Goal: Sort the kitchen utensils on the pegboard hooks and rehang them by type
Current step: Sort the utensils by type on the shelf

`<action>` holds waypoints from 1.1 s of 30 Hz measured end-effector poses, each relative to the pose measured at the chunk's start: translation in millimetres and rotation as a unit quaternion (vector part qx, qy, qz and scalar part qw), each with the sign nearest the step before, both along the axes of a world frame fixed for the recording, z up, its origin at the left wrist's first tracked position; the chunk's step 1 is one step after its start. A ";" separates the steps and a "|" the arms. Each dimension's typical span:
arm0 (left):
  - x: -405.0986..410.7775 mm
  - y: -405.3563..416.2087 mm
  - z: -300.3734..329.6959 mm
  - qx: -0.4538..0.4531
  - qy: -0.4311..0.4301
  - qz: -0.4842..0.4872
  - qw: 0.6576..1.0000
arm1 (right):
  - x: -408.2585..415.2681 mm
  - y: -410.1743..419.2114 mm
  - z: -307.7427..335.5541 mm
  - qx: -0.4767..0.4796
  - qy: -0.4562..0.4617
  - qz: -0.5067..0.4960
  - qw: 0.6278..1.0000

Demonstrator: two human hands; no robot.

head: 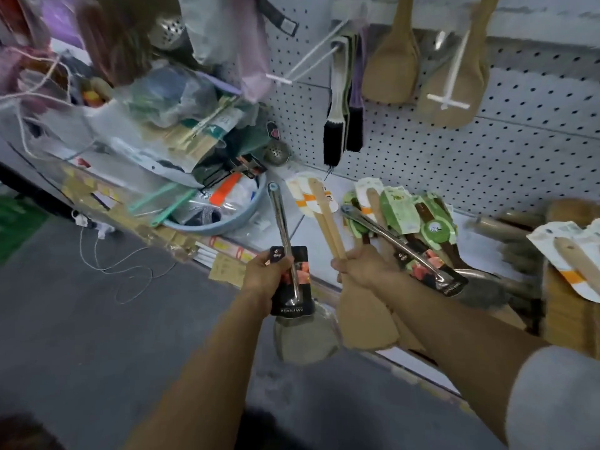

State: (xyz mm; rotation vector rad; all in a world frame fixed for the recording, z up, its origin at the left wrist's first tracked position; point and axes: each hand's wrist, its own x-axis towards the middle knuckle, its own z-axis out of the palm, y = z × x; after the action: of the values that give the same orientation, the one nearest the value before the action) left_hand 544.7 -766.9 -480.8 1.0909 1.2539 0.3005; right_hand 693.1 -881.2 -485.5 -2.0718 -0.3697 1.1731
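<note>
Both forearms fill the bottom of the shot. Left hand (264, 271) has its fingers wrapped around the shiny handle of a steel spatula (303, 336), handle tip pointing up past the fingers and the flat blade hanging below them, with a black label card right at the grip. Right hand (357, 266) is clenched around two wooden spatulas (365, 316), pale handles sticking up above the knuckles and the broad blades drooping under the fist. Just past the right fingers, a steel ladle (406, 246) and green-carded wooden utensils (402, 212) lie on a white shelf (477, 222). Above that is a white pegboard (487, 151) with hooks, hanging brushes (337, 125) and more wooden paddles (393, 60). Beyond the left fingers sits a blue basin (227, 220) among cluttered bags, and the grey floor (81, 336) spreads out under the left arm.
</note>
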 end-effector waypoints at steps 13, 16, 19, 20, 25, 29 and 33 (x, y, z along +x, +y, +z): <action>12.2 160.0 -65.8 -0.009 -0.026 -0.183 0.983 | -10.7 193.0 -114.3 0.012 0.005 -0.183 0.983; 11.8 168.4 -71.4 -0.012 -0.030 -0.205 0.978 | -8.1 203.2 -123.7 0.008 -0.015 -0.187 0.982; 12.0 167.9 -73.0 -0.015 -0.020 -0.203 0.979 | -7.8 203.0 -127.2 0.003 -0.015 -0.166 0.986; 12.8 167.2 -73.2 -0.014 -0.020 -0.200 0.980 | -7.0 202.0 -128.8 0.006 -0.006 -0.162 0.987; 28.3 143.2 -77.1 -0.026 -0.029 -0.170 0.985 | -5.0 171.7 -116.6 0.064 -0.004 -0.184 0.981; 57.0 108.0 -87.3 -0.027 -0.034 -0.165 0.985 | 9.3 121.7 -117.3 0.084 -0.106 -0.183 0.974; 92.1 62.8 -100.2 -0.025 -0.030 -0.179 0.983 | 31.3 66.5 -115.6 0.077 -0.197 -0.185 0.960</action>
State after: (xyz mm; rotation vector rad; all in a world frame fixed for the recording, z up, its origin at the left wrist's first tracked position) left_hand 636.8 -704.1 -581.0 1.2305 0.9826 0.0276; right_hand 724.4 -814.8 -601.2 -2.1137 -0.2311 0.4942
